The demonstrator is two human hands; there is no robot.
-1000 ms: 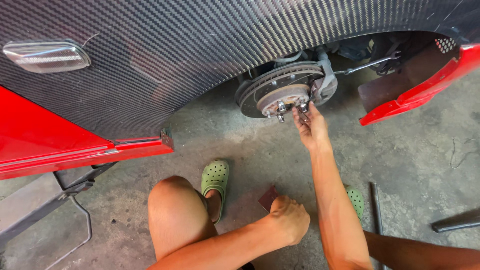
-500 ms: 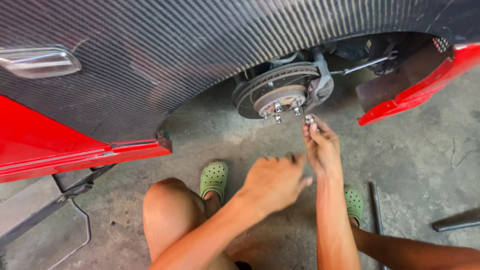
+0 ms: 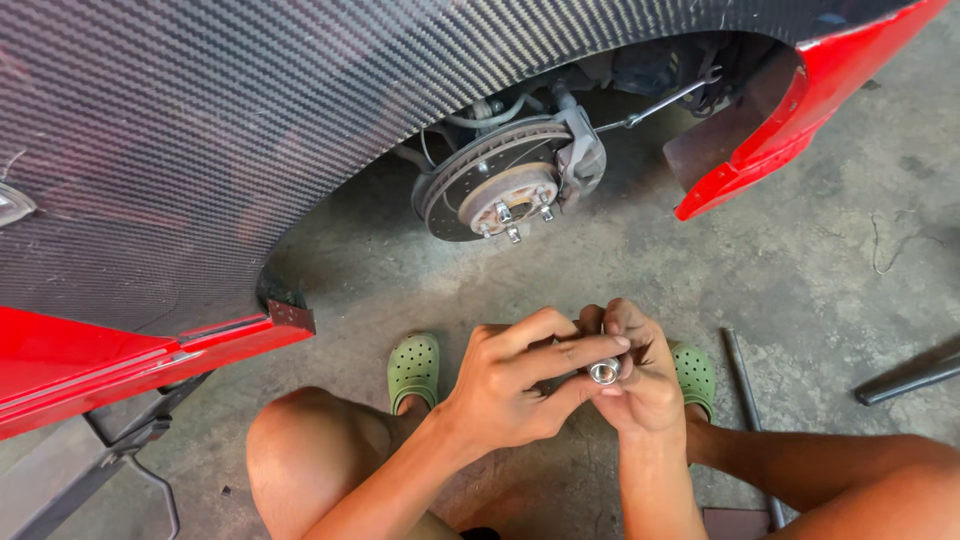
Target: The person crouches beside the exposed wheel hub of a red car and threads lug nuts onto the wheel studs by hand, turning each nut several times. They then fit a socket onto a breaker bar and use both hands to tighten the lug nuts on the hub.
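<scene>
Both hands meet low in the head view, above my knees. My left hand [image 3: 515,385] and my right hand [image 3: 640,375] pinch a small silver lug nut [image 3: 604,372] between their fingers. Farther off, under the carbon-weave fender [image 3: 300,120], sits the bare brake disc [image 3: 455,195] with its hub and wheel studs [image 3: 515,200]; no wheel is on it. Neither hand touches the hub.
I squat on a concrete floor in green clogs [image 3: 413,368]. A red sill [image 3: 120,360] runs at left with a jack frame [image 3: 110,455] under it. A red bumper edge [image 3: 790,110] is at right. A long metal bar [image 3: 745,400] and a dark rod [image 3: 905,380] lie at right.
My right hand left the hub studs and dropped toward my lap. My left hand rose from the floor and joined it on the nut. The view shifted, so the car appears farther right.
</scene>
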